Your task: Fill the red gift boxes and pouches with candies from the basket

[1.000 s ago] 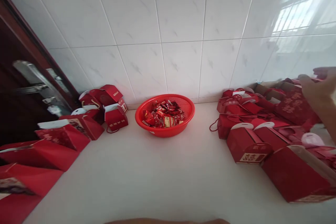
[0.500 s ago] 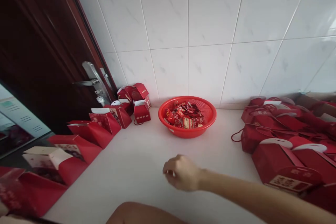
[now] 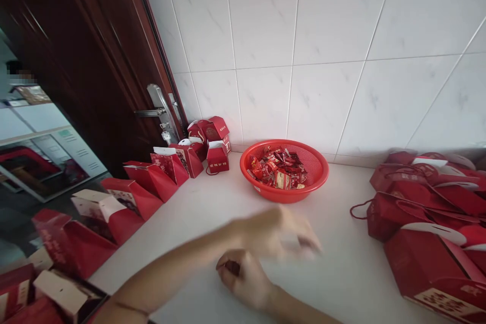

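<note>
My left hand (image 3: 281, 233) reaches in from the lower left and crosses above my right hand, over the white tabletop. Motion smears its fingers, so whether they hold anything does not show. Below it, my right hand (image 3: 246, 278) is closed, its fingers curled round a dark spot that I cannot make out. Just beyond both hands stands a red plastic colander (image 3: 261, 193), tilted in no visible way, with several red-wrapped sweets (image 3: 283, 167) heaped inside. Neither hand touches it.
Red gift boxes (image 3: 152, 179) line the table's left edge, and two more boxes (image 3: 218, 154) stand by the wall. Many red boxes (image 3: 429, 263) are piled on the right. A dark wooden door (image 3: 94, 61) and a tiled wall (image 3: 266, 101) lie behind.
My left arm has swung up and rightward across my right hand. My right hand has shifted slightly down and left in view. The camera has turned left, showing more of the door side.
</note>
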A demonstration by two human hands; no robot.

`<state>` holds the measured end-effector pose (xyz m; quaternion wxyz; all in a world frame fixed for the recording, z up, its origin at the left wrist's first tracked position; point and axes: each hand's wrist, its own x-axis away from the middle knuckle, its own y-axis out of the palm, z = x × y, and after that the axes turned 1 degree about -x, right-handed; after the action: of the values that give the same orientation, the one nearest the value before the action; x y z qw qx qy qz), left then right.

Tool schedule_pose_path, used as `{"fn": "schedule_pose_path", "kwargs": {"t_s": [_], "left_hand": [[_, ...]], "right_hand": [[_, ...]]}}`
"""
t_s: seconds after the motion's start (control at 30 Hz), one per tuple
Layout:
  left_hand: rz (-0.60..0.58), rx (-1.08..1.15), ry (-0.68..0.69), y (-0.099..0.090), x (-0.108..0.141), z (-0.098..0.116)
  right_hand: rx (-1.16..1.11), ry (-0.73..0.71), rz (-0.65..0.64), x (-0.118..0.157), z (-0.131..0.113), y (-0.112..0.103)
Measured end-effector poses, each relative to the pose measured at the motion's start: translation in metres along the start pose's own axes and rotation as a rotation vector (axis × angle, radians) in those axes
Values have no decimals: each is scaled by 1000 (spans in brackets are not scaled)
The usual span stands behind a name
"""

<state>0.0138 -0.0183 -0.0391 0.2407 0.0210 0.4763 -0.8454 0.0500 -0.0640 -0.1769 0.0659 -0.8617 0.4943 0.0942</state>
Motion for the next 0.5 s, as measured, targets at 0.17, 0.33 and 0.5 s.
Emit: {"fn": "schedule_pose_path", "kwargs": {"t_s": [0.17, 0.33, 0.5], "left_hand": [[657, -287, -842, -141, 30, -78], [779, -443, -1222, -183, 70, -132], [751, -454, -1345, -173, 86, -158]], "right_hand": [[8, 144, -127, -2, -10, -2], [-34, 158, -138, -4, -6, -1], [-74, 180, -148, -3, -2, -1]]}}
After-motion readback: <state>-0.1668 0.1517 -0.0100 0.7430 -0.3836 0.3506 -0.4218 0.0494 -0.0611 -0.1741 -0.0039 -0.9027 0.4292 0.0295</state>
